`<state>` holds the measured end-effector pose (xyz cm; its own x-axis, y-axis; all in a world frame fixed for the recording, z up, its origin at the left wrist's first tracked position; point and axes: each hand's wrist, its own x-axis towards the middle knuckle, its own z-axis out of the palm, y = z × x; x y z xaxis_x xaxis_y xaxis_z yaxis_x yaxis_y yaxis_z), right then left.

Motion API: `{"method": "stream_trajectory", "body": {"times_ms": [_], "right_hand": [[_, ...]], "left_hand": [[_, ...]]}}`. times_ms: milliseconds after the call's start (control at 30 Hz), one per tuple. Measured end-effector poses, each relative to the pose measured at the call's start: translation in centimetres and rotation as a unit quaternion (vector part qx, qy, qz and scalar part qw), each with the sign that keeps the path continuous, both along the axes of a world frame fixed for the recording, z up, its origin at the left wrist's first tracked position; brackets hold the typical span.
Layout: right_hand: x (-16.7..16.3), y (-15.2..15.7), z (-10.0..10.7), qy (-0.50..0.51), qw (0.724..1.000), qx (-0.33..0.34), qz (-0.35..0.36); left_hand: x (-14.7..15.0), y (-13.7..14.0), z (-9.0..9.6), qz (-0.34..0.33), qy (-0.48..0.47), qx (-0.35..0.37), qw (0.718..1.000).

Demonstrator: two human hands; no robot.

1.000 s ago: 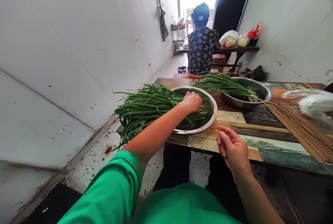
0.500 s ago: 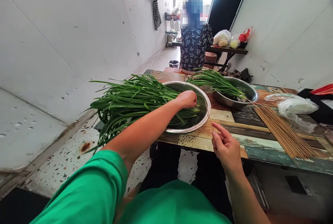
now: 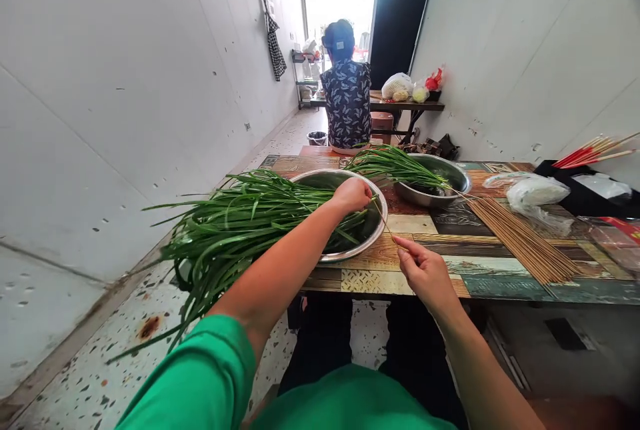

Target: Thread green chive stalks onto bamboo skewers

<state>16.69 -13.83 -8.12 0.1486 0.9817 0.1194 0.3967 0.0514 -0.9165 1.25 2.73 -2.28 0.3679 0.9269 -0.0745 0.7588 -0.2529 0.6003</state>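
My left hand [image 3: 353,195] is pinched over the near metal bowl [image 3: 383,220], with the pale stem end of a garlic chive showing at its fingertips. A big bunch of garlic chives [image 3: 240,217] lies in this bowl, its long leaves hanging over the left rim and the table edge. My right hand [image 3: 425,271] is closed on a thin bamboo skewer [image 3: 385,222] at the table's front edge. The skewer's tip slants up to the left fingertips, at the chive stem; whether it has pierced the stem I cannot tell.
Behind stands a second metal bowl [image 3: 463,187] with skewered chives [image 3: 395,167] across it. Many bamboo skewers [image 3: 525,237] fan out on the table's right, near a plastic bag [image 3: 535,190] and a black box [image 3: 590,183] with red-ended sticks. A person [image 3: 347,100] sits beyond, facing away.
The skewer in my right hand has come up to my left fingertips, where a chive end now shows. The whole view has shifted, bringing more of the table's right side into sight.
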Motion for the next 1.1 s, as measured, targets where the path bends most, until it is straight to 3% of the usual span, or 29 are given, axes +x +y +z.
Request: {"method": "stream_trajectory", "body": {"times_ms": [133, 333, 633, 1100], "right_hand": [[0.6, 0.6, 0.1, 0.005, 1.000, 0.002, 0.009], [0.2, 1.2, 1.2, 0.006, 0.999, 0.014, 0.032], [0.4, 1.4, 1.1, -0.011, 0.999, 0.043, 0.022], [0.5, 2.0, -0.2, 0.066, 0.997, 0.011, 0.035]], "left_hand": [[0.3, 0.0, 0.5, 0.002, 0.034, -0.012, 0.999], [-0.1, -0.8, 1.0, 0.049, -0.064, -0.074, 0.994], [-0.4, -1.4, 1.4, 0.101, -0.150, -0.079, 0.980], [-0.7, -0.4, 0.5, 0.090, -0.120, -0.031, 0.988]]}}
